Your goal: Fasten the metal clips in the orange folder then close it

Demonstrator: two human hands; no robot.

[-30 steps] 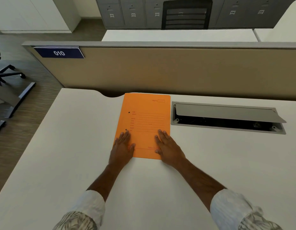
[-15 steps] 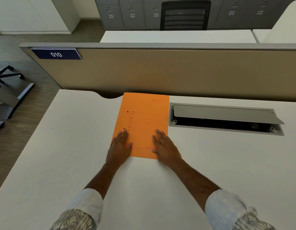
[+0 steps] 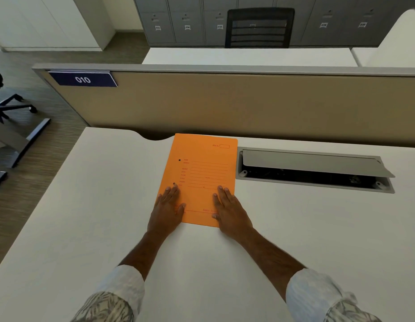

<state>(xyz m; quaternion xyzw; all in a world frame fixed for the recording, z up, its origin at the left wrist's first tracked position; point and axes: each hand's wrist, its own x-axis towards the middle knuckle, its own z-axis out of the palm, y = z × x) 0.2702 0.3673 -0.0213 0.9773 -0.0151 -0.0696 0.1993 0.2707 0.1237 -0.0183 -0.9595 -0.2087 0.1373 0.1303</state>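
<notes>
orange folder [image 3: 202,173]: closed, flat on white desk [image 3: 85,217], just left of the cable hatch [image 3: 313,169] | left hand [image 3: 165,211]: flat, fingers spread, pressing near-left corner, grasping nothing | right hand [image 3: 231,211]: flat, released, on near-right corner

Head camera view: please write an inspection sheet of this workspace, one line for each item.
Surface: white desk, bare around the folder.
Job's things: orange folder closed, flat, printed cover up; metal clips not visible.
Clutter: nothing seen.
Grippers: left hand and right hand flat on the folder's near corners, fingers spread, holding nothing.
Cables: cable box in the desk, lid propped open; inside too dark to tell.
Surroundings: beige divider with sign 010, black chair, grey lockers.
</notes>
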